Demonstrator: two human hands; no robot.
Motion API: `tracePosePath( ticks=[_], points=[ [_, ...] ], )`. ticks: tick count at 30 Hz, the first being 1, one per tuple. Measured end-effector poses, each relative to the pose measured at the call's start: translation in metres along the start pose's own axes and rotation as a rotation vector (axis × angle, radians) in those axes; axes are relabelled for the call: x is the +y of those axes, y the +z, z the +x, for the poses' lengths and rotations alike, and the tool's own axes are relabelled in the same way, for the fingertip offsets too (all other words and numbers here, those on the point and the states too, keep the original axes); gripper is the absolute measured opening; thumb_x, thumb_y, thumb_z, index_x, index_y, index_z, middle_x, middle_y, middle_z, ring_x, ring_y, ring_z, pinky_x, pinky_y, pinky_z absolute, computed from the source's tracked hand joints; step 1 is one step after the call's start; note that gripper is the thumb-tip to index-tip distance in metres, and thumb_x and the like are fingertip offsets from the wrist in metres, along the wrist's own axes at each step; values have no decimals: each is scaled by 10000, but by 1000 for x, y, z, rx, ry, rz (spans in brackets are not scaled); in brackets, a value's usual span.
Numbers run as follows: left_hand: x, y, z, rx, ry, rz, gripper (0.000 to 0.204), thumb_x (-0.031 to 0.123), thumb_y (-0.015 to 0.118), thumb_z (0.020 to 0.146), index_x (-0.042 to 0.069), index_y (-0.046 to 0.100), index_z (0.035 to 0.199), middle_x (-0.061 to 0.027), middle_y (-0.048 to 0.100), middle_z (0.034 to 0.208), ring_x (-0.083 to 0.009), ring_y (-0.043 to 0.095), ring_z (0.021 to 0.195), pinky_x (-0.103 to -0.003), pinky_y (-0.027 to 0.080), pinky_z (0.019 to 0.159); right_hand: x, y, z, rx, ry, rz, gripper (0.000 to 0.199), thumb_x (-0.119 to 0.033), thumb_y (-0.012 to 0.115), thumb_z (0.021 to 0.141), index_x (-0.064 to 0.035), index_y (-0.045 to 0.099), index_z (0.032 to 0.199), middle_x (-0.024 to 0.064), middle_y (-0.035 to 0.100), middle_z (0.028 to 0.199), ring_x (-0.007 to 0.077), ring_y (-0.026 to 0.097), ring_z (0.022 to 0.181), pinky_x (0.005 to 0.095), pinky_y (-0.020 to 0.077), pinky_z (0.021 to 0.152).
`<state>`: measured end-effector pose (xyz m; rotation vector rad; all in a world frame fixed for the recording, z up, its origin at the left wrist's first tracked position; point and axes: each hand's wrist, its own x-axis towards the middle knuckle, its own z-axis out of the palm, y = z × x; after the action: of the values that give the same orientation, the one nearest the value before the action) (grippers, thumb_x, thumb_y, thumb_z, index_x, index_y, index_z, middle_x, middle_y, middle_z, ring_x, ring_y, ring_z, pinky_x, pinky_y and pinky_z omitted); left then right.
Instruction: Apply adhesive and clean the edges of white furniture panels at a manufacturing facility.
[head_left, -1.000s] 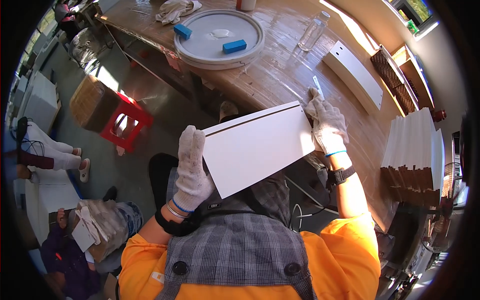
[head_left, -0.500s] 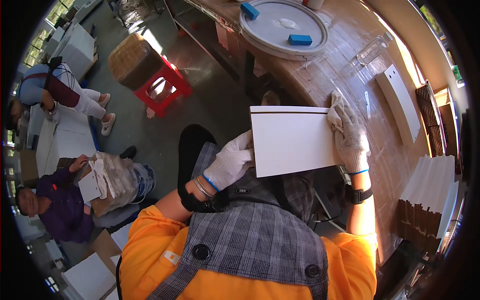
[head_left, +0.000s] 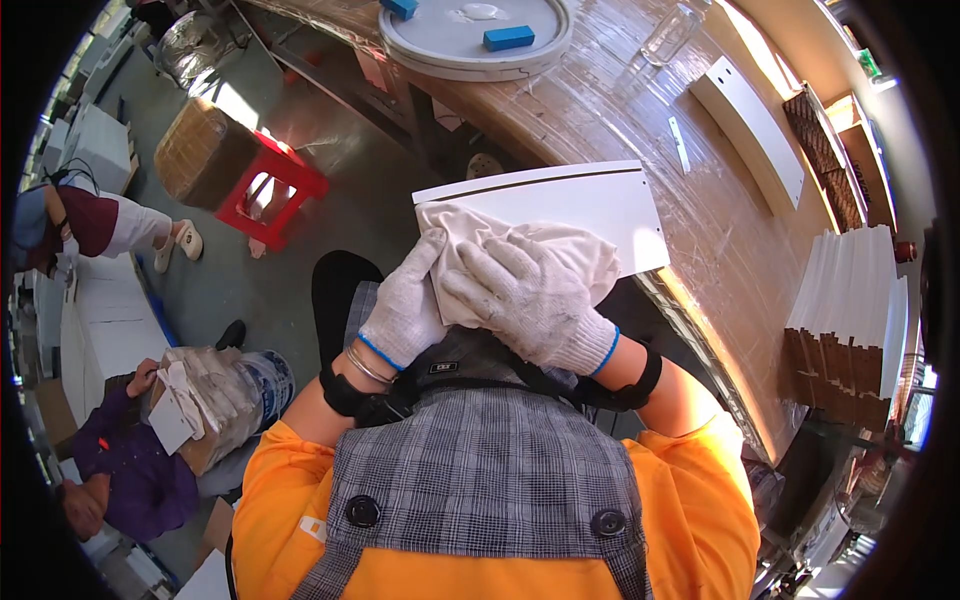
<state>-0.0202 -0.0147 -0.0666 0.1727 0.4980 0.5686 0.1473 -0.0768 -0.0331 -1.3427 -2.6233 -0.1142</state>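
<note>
The wearer's checked apron (head_left: 490, 480) and orange sleeves (head_left: 690, 490) fill the bottom of the frame; just above, at the centre, the gloved right hand (head_left: 528, 300) lies palm down on a crumpled off-white cloth (head_left: 560, 240), its fingers stretched out and slightly apart; the gloved left hand (head_left: 405, 312) is just beside it, at the lower-left side of the cloth; its palm side is hidden, so I cannot tell whether it is clamped on the board or only rests there; the white board (head_left: 630, 215) lies under the cloth at the middle of the frame, tilted, with a dark groove along its upper edge and its right end by the table's edge.

Beyond it the film-covered table (head_left: 590, 130) runs from the top down the right side, bearing a thin pale strip (head_left: 679, 145), a long white panel (head_left: 750, 135), a clear bottle (head_left: 672, 35) and, at the top, a round grey lid (head_left: 480, 68) with two blue blocks (head_left: 508, 38); a stack of white panels (head_left: 848, 300) is at right; at upper left a red stool (head_left: 275, 190) stands on the floor, a brown bundle (head_left: 203, 155) beside it; a co-worker in purple (head_left: 140, 475) is at lower left.
</note>
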Motion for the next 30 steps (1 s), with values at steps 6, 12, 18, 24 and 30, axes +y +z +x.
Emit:
tracePosePath(
  ticks=[6, 12, 18, 24, 30],
  points=[
    [-6, -12, 1, 54, 47, 70, 406, 241, 451, 975, 28, 424, 1320, -140, 523, 1267, -288, 528, 1161, -441, 410, 1028, 64, 1, -67, 183, 416, 52, 572, -207, 695, 707, -138, 534, 1251, 151, 524, 1260, 352, 521, 1133, 465, 421, 947],
    [3, -26, 10, 69, 37, 118, 356, 195, 482, 947, 21, 481, 1257, -118, 551, 1230, -258, 526, 1158, -412, 421, 1005, 125, -32, -140, 7, 868, -238, 472, -172, 558, 810, -146, 519, 1279, 84, 538, 1297, 321, 543, 1108, 402, 447, 938],
    [10, -36, 12, 41, 53, 291, 301, 156, 502, 922, -13, 541, 1167, -116, 587, 1167, -250, 562, 1094, -386, 436, 985, 133, -38, -162, 125, 838, -720, 518, -322, 619, 829, -168, 506, 1310, 146, 420, 1415, 392, 384, 1290, 461, 349, 1053],
    [14, 8, 11, -212, 79, 165, 321, 134, 537, 879, 6, 543, 1172, -140, 575, 1209, -305, 548, 1137, -456, 427, 995, 85, -63, -151, 695, 783, -624, 417, -248, 688, 792, -82, 627, 1170, 201, 557, 1262, 353, 549, 1104, 413, 445, 921],
    [3, 102, 35, -408, -60, 231, 460, 169, 599, 869, 4, 459, 1275, -143, 536, 1259, -329, 520, 1170, -483, 414, 1012, 16, -71, -88, 621, 626, 732, 575, -328, 778, 739, -41, 563, 1189, 119, 600, 953, 290, 603, 830, 330, 498, 761]
  ],
)
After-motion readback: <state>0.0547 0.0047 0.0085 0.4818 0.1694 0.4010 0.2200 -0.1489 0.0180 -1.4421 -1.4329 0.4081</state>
